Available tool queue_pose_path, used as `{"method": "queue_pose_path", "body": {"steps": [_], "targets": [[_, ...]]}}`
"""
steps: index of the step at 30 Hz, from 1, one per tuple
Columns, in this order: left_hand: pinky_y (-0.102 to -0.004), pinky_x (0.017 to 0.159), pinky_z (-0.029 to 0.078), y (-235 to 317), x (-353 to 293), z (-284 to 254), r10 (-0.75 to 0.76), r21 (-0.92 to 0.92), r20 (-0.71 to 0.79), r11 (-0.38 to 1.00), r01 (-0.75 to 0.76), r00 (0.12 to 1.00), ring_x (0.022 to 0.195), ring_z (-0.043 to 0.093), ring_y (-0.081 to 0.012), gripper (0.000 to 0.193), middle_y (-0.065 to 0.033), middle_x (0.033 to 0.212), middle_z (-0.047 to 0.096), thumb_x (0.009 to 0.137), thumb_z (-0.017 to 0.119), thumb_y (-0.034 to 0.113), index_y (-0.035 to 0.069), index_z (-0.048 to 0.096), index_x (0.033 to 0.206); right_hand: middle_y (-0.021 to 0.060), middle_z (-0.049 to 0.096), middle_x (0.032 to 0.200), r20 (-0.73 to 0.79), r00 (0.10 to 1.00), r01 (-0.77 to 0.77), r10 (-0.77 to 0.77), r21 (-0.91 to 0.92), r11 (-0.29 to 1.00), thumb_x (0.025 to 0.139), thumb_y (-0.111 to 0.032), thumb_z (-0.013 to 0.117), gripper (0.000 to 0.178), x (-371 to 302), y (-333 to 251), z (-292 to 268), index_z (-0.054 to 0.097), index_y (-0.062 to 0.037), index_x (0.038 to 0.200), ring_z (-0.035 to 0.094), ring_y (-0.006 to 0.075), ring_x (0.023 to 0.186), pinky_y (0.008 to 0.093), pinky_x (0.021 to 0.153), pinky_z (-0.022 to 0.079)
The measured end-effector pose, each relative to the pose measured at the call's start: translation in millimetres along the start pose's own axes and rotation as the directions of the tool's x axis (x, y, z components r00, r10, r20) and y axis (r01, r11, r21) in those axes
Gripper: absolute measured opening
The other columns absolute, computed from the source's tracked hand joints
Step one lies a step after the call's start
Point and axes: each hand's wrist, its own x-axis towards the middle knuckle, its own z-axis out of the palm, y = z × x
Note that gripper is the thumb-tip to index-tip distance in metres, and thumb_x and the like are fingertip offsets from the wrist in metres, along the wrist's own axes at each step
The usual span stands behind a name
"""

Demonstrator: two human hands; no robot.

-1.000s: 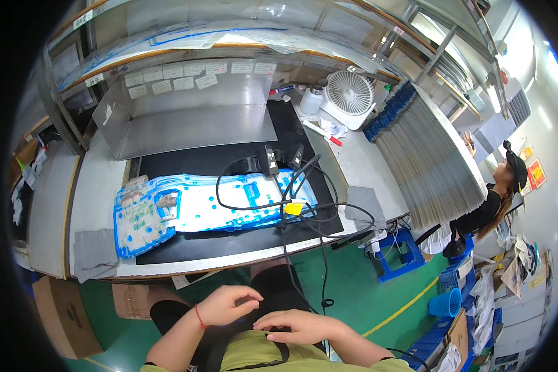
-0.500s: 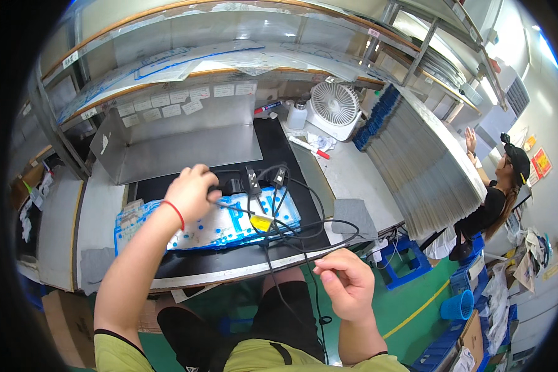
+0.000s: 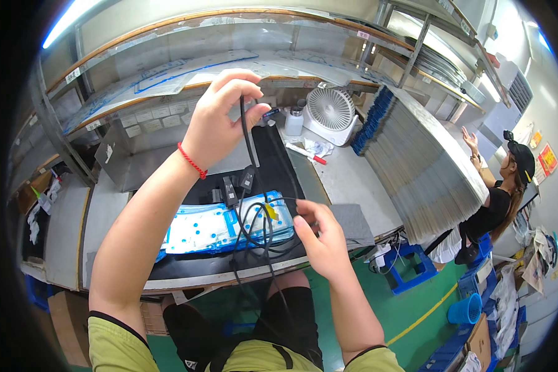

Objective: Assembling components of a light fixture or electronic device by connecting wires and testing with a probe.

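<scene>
My left hand (image 3: pixel 224 121), with a red cord on its wrist, is raised above the bench and pinches a black cable (image 3: pixel 248 139) that hangs from its fingers. Loops of the same dark cabling lie over a stack of clear sheets with blue edges and dots (image 3: pixel 198 230). My right hand (image 3: pixel 321 240) is beside these loops at the stack's right end, its curled fingers closed on a strand of the cable. Two small black connector blocks (image 3: pixel 230 191) sit at the stack's far edge. A yellow tag (image 3: pixel 271 211) shows among the loops.
Behind the stack stands a bent metal sheet (image 3: pixel 152 155). A white fan (image 3: pixel 330 115), a white bottle (image 3: pixel 294 121) and a red-capped marker (image 3: pixel 307 154) are farther back. To the right rises a tall stack of panels (image 3: pixel 421 167); past it is another person (image 3: pixel 502 192).
My left hand has risen from the stack, lifting a cable. My right hand has moved inward and up to the cable loops. The connector blocks have shifted left.
</scene>
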Motion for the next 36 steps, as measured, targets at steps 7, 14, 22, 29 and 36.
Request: {"method": "queue_pose_path", "body": {"steps": [7, 14, 22, 29, 36], "targets": [[-0.0315, 0.083, 0.055, 36.7, 2.1, -3.5, -0.053, -0.314, 0.105, 0.946, 0.084, 0.993, 0.11, 0.056, -0.021, 0.029, -0.0117, 0.125, 0.052, 0.082, 0.069, 0.0, 0.007, 0.059, 0.108, 0.0073, 0.059, 0.11, -0.037, 0.978, 0.211, -0.208, 0.18, 0.961, 0.09, -0.026, 0.065, 0.052, 52.4, -24.4, 18.5, 0.047, -0.0002, 0.132, 0.055, 0.0131, 0.094, 0.0291, 0.084, 0.045], [-0.0351, 0.072, 0.054, 94.2, -28.7, -2.3, -0.082, -0.289, -0.067, 0.956, 0.059, 0.994, 0.1, 0.059, -0.0281, 0.061, -0.0147, 0.133, 0.043, 0.072, 0.07, 0.0, 0.011, 0.046, 0.127, 0.0023, 0.059, 0.095, 0.092, 0.954, 0.198, -0.287, 0.527, 0.827, 0.096, -0.011, 0.054, 0.033, 59.6, -82.9, -7.1, 0.052, 0.0018, 0.127, 0.055, 0.0086, 0.089, 0.0233, 0.081, 0.045], [-0.0456, 0.106, 0.033, 100.1, -163.3, -19.7, -0.234, 0.054, 0.764, 0.952, 0.301, 0.601, 0.122, 0.046, -0.0363, 0.088, -0.0205, 0.127, 0.051, 0.071, 0.08, 0.036, 0.003, 0.037, 0.141, 0.0035, 0.059, 0.087, -0.419, 0.891, 0.42, -0.175, 0.613, 0.669, 0.096, -0.006, 0.05, 0.027, 56.5, -72.2, -67.6, 0.055, -0.0037, 0.122, 0.054, 0.0104, 0.079, 0.024, 0.074, 0.045], [-0.0427, 0.086, 0.044, 76.4, -174.8, -16.4, -0.391, 0.023, 0.424, 0.906, 0.422, 0.817, 0.095, 0.057, -0.0321, 0.02, -0.0105, 0.095, 0.062, 0.073, 0.066, 0.005, 0.006, 0.062, 0.092, 0.0042, 0.06, 0.09, -0.512, 0.857, 0.294, 0.053, 0.571, 0.766, 0.096, -0.008, 0.049, 0.029, 61.9, 8.9, -97.5, 0.05, -0.0045, 0.125, 0.055, 0.012, 0.08, 0.0248, 0.071, 0.045], [-0.0393, 0.089, 0.043, 67.6, -201.9, -32.1, -0.671, 0.0, 0.317, 0.707, 0.708, 0.67, 0.101, 0.053, -0.0323, 0.028, -0.014, 0.102, 0.06, 0.076, 0.065, 0.003, 0.004, 0.06, 0.103, 0.004, 0.057, 0.089, -0.541, 0.837, 0.472, -0.086, 0.632, 0.615, 0.097, -0.007, 0.045, 0.034, 45.7, -6.4, -133.3, 0.045, -0.0046, 0.131, 0.052, 0.0114, 0.079, 0.0269, 0.072, 0.043]]}}
